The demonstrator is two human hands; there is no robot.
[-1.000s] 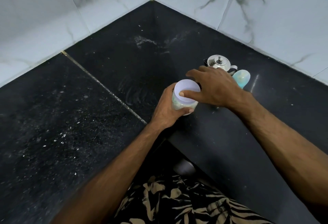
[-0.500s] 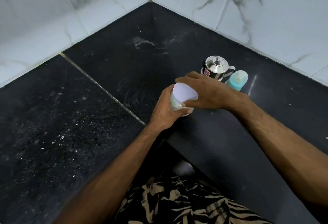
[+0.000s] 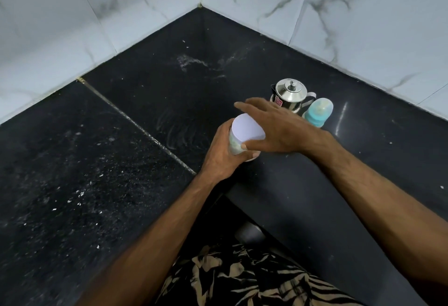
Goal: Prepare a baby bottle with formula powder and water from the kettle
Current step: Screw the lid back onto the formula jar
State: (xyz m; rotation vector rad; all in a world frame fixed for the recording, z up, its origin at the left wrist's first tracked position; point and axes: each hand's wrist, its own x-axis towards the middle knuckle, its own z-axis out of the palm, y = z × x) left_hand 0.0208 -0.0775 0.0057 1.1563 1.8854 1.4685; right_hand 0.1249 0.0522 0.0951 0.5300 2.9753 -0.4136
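Right at the middle of the black stone counter, the left hand is wrapped round the side of a small clear jar of pale powder with a white round lid, fingers curled about its body and holding it upright near the counter's inner edge. The right hand is spread over the jar from three o'clock, fingers straight and apart, the thumb tip lying against the jar's near side below the lid; it grips nothing. At about one o'clock from the jar stands a small shiny steel kettle with a knobbed lid, partly hidden behind the right hand's knuckles. Just beside the kettle, on its three o'clock side, stands a teal baby bottle with a clear cap. White marble-veined wall tiles meet in a corner at twelve o'clock. Pale specks and smears dust the counter.
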